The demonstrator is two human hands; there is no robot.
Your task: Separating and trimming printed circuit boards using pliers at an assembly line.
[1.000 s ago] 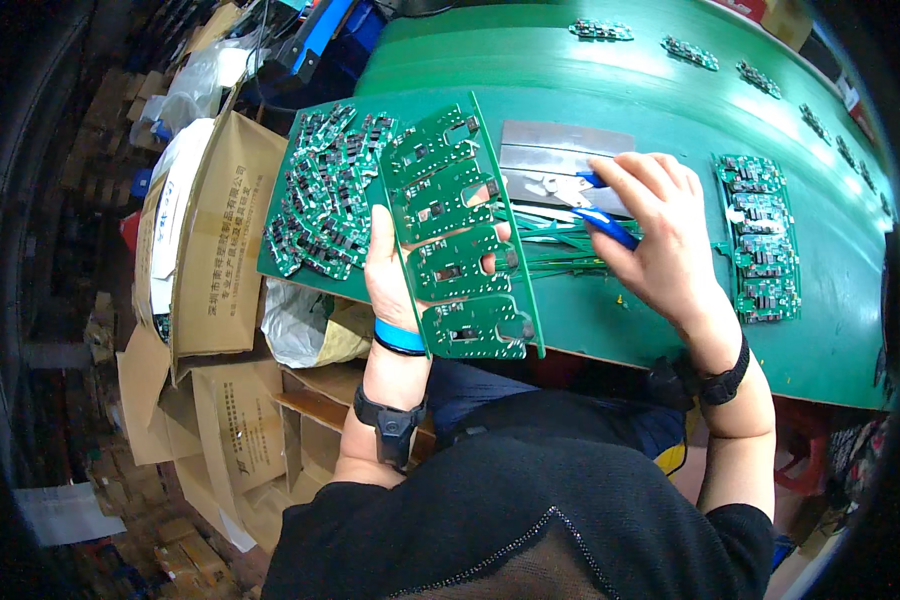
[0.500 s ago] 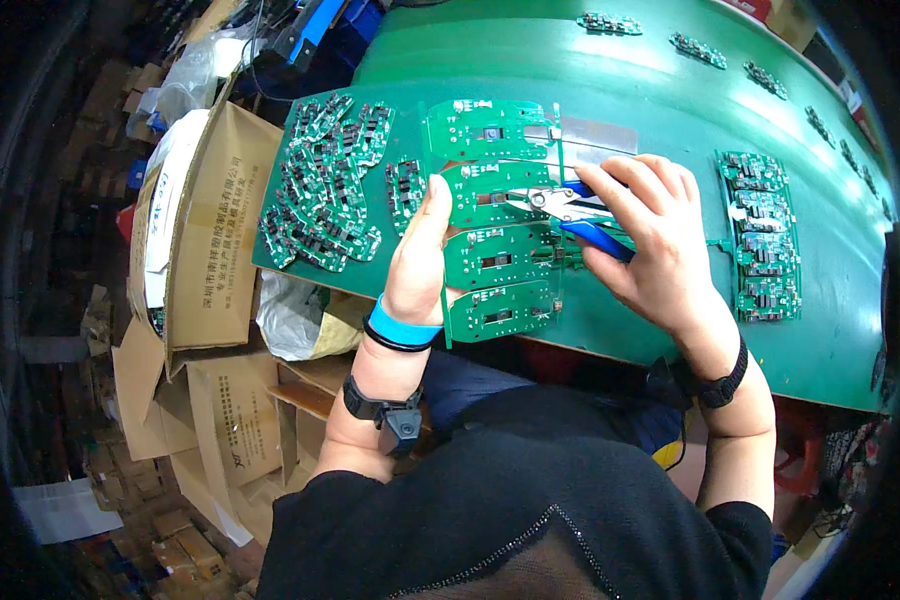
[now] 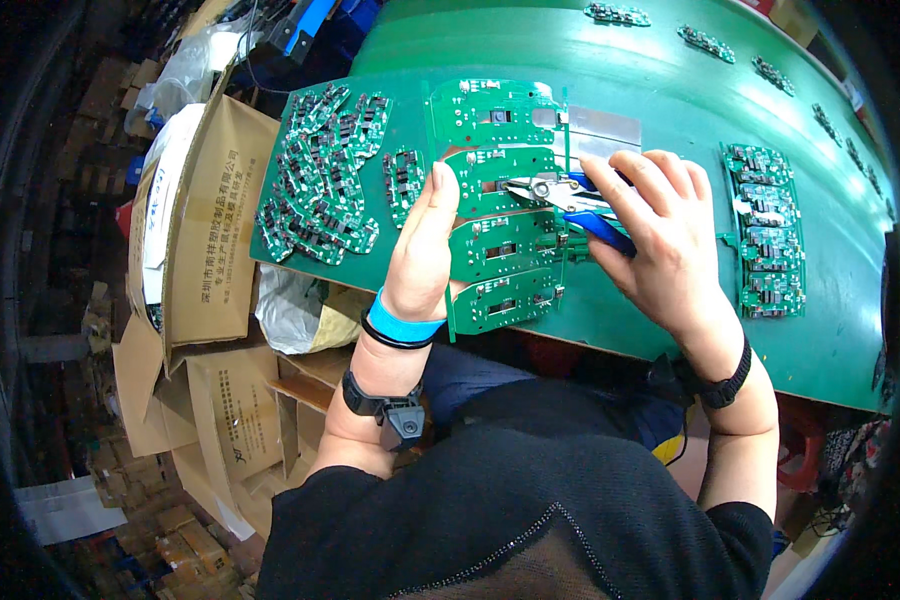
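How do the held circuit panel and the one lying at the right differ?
The held panel is in the left hand; the lying panel rests on the green table. The held panel shows mostly flat green; the lying panel shows crowded dark components. Both are green, multi-board panels.

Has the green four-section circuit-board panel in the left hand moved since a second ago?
Yes. The green four-section circuit-board panel has shifted right, away from the heap of small green-and-black circuit boards.
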